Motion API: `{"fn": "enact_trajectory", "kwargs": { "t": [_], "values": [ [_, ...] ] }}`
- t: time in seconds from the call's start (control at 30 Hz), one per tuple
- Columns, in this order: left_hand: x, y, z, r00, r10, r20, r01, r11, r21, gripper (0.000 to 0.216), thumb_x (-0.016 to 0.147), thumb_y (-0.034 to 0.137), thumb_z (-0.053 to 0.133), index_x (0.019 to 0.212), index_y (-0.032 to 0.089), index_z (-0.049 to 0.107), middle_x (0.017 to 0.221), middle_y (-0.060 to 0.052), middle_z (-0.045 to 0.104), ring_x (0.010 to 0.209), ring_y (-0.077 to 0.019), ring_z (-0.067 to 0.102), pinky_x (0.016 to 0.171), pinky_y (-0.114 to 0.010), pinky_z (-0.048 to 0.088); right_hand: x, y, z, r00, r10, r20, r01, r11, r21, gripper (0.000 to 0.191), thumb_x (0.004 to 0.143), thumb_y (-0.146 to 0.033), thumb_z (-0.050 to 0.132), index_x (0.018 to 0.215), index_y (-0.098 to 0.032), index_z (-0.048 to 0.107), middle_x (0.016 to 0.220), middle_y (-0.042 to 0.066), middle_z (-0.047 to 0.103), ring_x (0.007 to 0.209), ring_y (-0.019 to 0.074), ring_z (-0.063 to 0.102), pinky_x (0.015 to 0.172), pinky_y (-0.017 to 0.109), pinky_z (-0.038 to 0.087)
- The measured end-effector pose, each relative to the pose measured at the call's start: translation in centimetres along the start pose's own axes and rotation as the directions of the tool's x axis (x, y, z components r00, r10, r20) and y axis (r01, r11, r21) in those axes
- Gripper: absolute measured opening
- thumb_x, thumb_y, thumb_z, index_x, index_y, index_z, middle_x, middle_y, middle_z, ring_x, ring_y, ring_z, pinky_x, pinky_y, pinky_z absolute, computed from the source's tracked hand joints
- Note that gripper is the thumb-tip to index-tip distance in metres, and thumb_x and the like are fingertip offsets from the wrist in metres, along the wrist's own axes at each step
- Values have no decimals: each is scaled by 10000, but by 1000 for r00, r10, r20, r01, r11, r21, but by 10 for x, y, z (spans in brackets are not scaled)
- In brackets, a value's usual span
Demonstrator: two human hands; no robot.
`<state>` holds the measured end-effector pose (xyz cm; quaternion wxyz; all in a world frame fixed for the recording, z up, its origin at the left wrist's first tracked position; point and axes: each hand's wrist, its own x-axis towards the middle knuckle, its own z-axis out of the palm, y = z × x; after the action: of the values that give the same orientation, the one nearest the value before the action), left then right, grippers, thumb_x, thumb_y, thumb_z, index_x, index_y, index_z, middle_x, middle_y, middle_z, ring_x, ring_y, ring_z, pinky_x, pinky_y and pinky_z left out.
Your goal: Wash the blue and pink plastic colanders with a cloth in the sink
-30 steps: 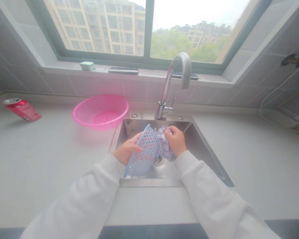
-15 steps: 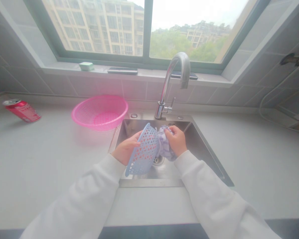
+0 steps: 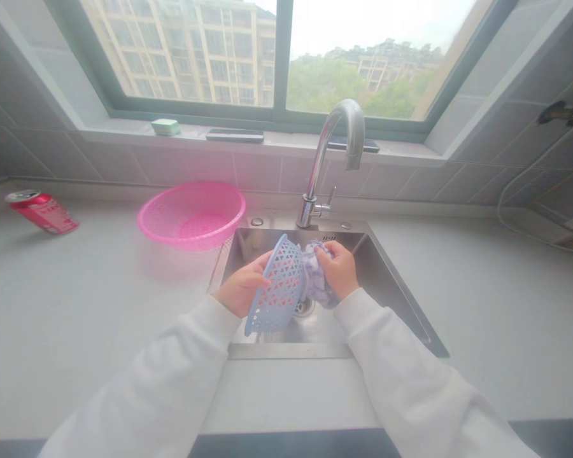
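Over the sink (image 3: 286, 351), my left hand (image 3: 242, 287) grips a small light-blue plastic basket (image 3: 279, 292) by its rim. The basket is tipped on its side, and its wall has a pattern of cut-out holes. Some of my left fingers are hidden behind or inside it and show pinkish through the holes. My right hand (image 3: 338, 268) is closed around a crumpled white and purple cloth (image 3: 316, 277), pressed against the basket's outer bottom side. Below them the drain (image 3: 304, 308) is partly visible.
A chrome faucet (image 3: 325, 152) rises behind the sink; no water shows. On the counter to the left stand a pink basket (image 3: 191, 216) and a tilted red can (image 3: 45, 213). A green-white box (image 3: 165, 127) and a dark flat object (image 3: 235, 135) lie on the windowsill.
The blue basket has turned slightly in my left hand, its lower rim shifting a little to the right and up. The cloth and my right hand look almost unchanged.
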<state>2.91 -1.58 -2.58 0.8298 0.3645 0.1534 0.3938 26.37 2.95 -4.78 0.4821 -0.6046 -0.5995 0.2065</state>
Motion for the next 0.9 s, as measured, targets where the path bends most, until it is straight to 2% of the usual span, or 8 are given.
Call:
{"fn": "enact_trajectory", "kwargs": {
  "t": [0.27,0.4,0.47,0.53,0.6,0.63,0.77,0.9],
  "values": [
    [1,-4,-2,1000,16,3,-16,1000,19,744,690,50,683,1391,276,575,1208,-81,727,1022,-276,715,862,-423,561,-3,-5,0,999,-29,31,30,999,-34,292,802,-494,611,772,-210,671,725,10,650,714,196,568,730,326,441],
    [3,-8,-4,1000,21,-7,-21,1000,10,789,692,41,687,1428,281,535,1218,-76,724,1015,-264,719,862,-410,567,-13,-12,1,968,-217,124,228,971,-79,235,837,-436,596,807,-221,687,795,27,675,754,192,603,749,319,459],
    [3,-9,-4,1000,27,-5,-27,999,21,779,704,54,703,1431,277,529,1203,-79,729,995,-254,727,852,-382,564,-19,-17,1,882,-398,250,430,899,-83,207,862,-403,595,815,-229,696,795,23,668,731,169,602,718,292,452],
    [3,-9,-4,1000,21,10,-22,999,35,763,722,74,718,1434,267,525,1166,-82,737,950,-239,736,824,-349,559,-24,-21,1,740,-563,369,626,777,-69,194,880,-384,597,810,-239,705,767,15,654,686,147,585,658,268,421],
    [3,-9,-3,1000,9,24,-11,999,47,748,737,89,725,1436,265,525,1133,-79,741,915,-227,737,807,-334,556,-28,-24,1,617,-664,422,752,656,-67,194,891,-378,594,815,-248,716,747,11,648,655,136,568,614,263,382],
    [2,-8,-3,1000,5,24,-6,999,52,740,743,92,725,1435,266,529,1117,-74,741,906,-222,736,806,-330,554,-29,-26,1,578,-695,426,790,608,-79,198,896,-381,591,821,-252,722,742,11,647,645,135,559,599,266,363],
    [1,-9,-4,1000,-15,-4,15,998,61,770,731,72,724,1442,292,526,1105,-53,732,898,-209,722,793,-315,549,-35,-27,3,479,-779,405,872,476,-115,220,908,-399,588,822,-252,728,718,15,626,607,132,514,569,284,303],
    [1,-10,-6,999,-15,-41,18,998,67,797,706,58,726,1440,299,530,1123,-51,719,921,-217,710,783,-314,554,-39,-28,6,432,-821,373,900,417,-124,224,909,-377,591,774,-243,709,708,12,600,573,126,461,564,294,279]
  ]
}}
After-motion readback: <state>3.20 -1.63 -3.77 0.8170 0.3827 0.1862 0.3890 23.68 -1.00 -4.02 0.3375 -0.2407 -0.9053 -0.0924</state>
